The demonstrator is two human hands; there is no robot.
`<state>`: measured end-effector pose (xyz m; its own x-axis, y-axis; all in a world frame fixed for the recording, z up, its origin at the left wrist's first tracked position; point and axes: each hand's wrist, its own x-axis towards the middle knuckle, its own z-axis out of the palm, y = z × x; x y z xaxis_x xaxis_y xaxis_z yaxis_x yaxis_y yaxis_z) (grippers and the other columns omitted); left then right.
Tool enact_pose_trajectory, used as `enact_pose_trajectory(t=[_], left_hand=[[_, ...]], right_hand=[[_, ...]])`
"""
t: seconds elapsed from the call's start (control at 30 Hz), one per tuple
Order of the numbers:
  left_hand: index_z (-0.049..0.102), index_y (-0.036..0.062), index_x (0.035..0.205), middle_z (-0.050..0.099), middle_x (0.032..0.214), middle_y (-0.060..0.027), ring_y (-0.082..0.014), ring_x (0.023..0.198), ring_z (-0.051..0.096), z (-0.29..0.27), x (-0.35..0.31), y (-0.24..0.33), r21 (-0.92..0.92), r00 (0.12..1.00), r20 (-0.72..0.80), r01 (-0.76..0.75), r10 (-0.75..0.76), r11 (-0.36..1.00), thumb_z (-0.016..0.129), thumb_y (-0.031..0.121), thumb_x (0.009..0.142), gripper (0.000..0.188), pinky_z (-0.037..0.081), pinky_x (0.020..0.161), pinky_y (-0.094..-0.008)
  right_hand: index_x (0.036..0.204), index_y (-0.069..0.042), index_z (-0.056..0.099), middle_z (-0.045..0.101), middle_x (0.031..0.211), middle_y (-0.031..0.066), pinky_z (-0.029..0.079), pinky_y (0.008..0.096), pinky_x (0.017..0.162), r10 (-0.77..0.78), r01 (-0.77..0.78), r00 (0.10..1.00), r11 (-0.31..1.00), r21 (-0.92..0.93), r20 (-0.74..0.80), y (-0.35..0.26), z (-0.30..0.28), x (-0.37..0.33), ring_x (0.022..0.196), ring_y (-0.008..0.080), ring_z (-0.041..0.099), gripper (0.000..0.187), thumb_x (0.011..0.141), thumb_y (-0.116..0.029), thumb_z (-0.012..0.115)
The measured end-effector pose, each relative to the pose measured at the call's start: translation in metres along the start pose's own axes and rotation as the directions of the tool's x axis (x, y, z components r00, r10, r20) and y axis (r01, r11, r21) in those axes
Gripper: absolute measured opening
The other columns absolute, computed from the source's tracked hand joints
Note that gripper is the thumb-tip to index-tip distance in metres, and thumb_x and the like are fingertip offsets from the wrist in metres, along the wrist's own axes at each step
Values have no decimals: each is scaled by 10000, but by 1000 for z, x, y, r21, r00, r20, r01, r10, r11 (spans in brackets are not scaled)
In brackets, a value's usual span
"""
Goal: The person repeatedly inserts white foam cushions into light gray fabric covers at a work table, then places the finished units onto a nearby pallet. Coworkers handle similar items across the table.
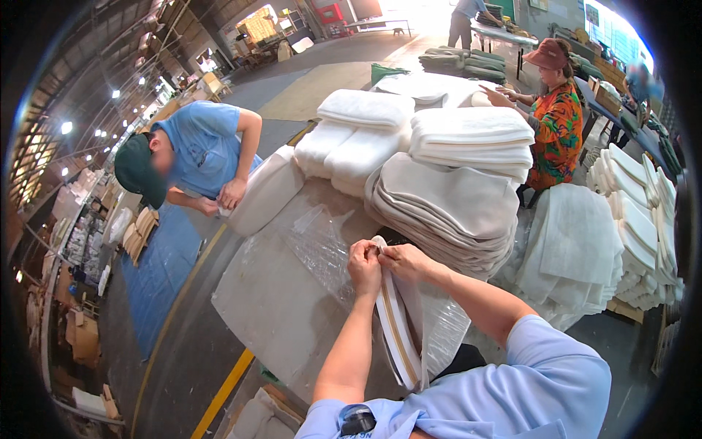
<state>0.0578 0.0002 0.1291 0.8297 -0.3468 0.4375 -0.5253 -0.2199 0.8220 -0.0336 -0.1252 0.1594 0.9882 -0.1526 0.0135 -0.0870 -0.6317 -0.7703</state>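
A long white fabric cover point(390, 322) with a tan, zipper-like line along its edge hangs toward my body over the near side of the table. My left hand point(363, 271) pinches its far end. Right beside it, my right hand point(406, 261) is closed on the same end, fingertips nearly touching the left ones. Whatever small part lies between the fingertips is too hidden to make out. Just beyond my hands stands a pile of grey-white cushion covers point(450, 201).
Clear plastic sheeting point(322, 245) lies on the grey table point(256, 293). White padding stacks point(365, 135) stand at its far side. At left, a co-worker in a green cap point(139, 170) handles a white cushion point(267, 190); another in a patterned shirt point(559, 128) works at far right. More white stacks point(632, 219) stand right.
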Motion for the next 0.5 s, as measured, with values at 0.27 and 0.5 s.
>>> enact_pose_trajectory(t=[0.27, 0.5], left_hand=[[694, 42, 995, 702, 1038, -90, -256, 964, 684, -14, -20, 5, -163, 995, -40, 87, -95, 983, 680, 64, 993, 26, 551, 878, -392], [700, 42, 988, 726, 1082, -106, -273, 1029, 696, -21, -24, 9, -210, 995, -57, 64, -78, 976, 690, 48, 977, 16, 556, 916, -391]], right_hand=[[964, -31, 629, 665, 885, 208, 520, 527, 795, -264, 268, 961, 962, -55, 80, -8, 2, -21, 897, 439, 681, 250, 1040, -265, 586], [922, -22, 573, 648, 885, 207, 511, 549, 783, -267, 290, 951, 946, -146, 156, -16, 1, -26, 893, 448, 670, 253, 1046, -243, 578]])
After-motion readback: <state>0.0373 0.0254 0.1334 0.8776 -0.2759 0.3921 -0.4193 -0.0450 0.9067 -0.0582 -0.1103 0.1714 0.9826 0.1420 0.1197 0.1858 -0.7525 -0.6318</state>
